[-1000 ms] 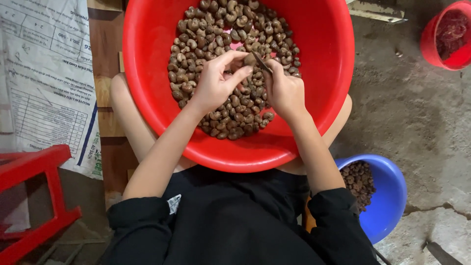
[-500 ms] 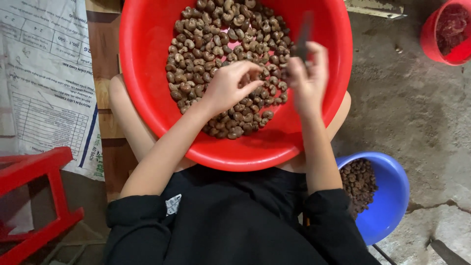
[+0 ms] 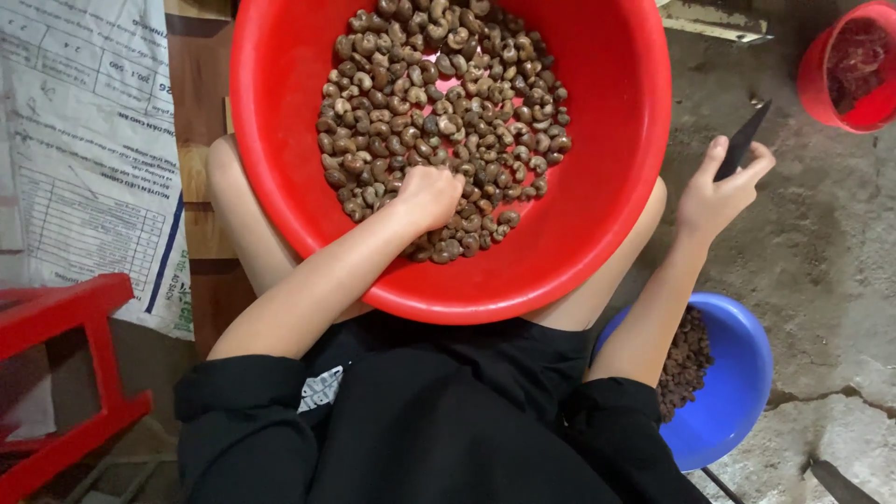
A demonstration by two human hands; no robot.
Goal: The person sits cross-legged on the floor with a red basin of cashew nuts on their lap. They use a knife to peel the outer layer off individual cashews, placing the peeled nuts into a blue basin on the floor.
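The left hand [image 3: 431, 194] lay curled, fingers buried among brown cashew nuts [image 3: 439, 103] in the big red plastic basin [image 3: 625, 187]; the right hand [image 3: 719, 191], outside the basin, gripped a dark-bladed knife [image 3: 743, 140].

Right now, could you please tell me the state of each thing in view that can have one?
Red basin: on the lap, partly filled with nuts.
Left hand: closed, down in the nuts.
Right hand: outside the basin, gripping a dark knife, blade pointing up.
Blue bowl: on the floor, holding brown pieces.
Small red bowl: on the floor, with dark contents.
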